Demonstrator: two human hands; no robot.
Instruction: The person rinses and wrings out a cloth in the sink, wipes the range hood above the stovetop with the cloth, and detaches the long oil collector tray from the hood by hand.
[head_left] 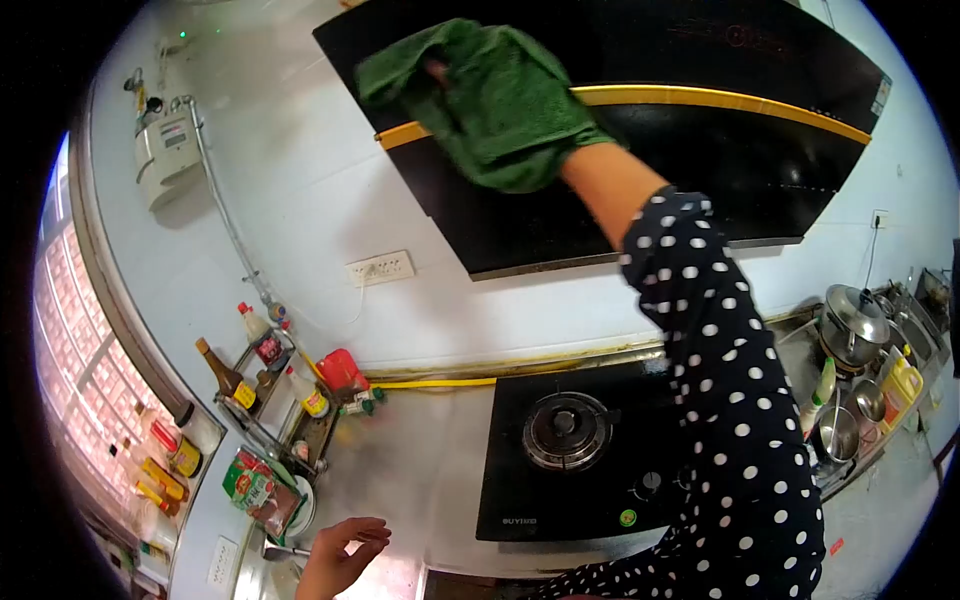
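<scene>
My right hand (588, 168) is mostly hidden under a green cloth (510, 110) wrapped around it, slightly smeared by motion. It is raised against the left part of the black range hood (640, 150), across the yellow trim strip (720, 97). A small bit of finger shows through the cloth's folds. My left hand (343, 560) hovers low over the steel counter (400, 450), fingers loosely bent and thumb apart, with nothing in it. Left of that hand lies a red and green food packet (262, 490).
A black gas stove (590, 450) sits below the hood. Bottles stand on a small rack (270, 390) at the left, near a red jug (342, 370). At the right are a lidded pot (853, 325) and a yellow bottle (900, 388). A gas meter (168, 150) hangs upper left.
</scene>
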